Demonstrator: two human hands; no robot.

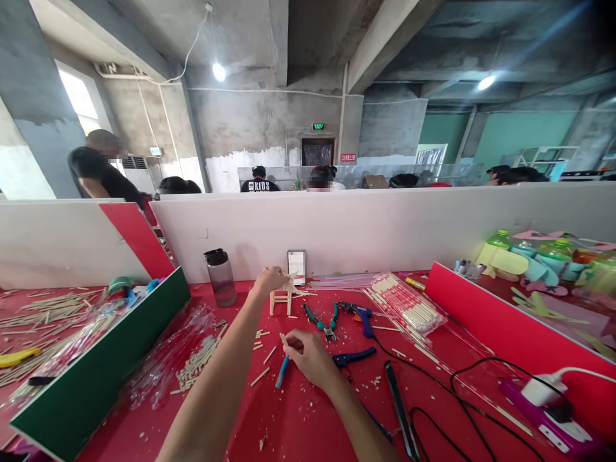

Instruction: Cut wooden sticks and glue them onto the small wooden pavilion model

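My left hand (271, 280) is stretched forward, its fingers closed at the top of a small stool-shaped model (280, 303) built from wooden sticks. The fingertips are partly hidden behind the hand. Nearer to me, my right hand (308, 357) pinches a short wooden stick (283, 340) between thumb and fingers. Just beneath it a blue pen-like thing (282, 372) lies on the red table. Loose cut sticks (260, 376) are scattered to the left of that hand.
Right of the model lie green-handled pliers (328, 325), a blue glue gun (364, 317), a blue-handled cutter (353, 357) and bagged sticks (409, 305). A black cable runs to a purple power strip (543, 417). A water bottle (221, 282) and phone (297, 266) stand before the white partition (337, 231).
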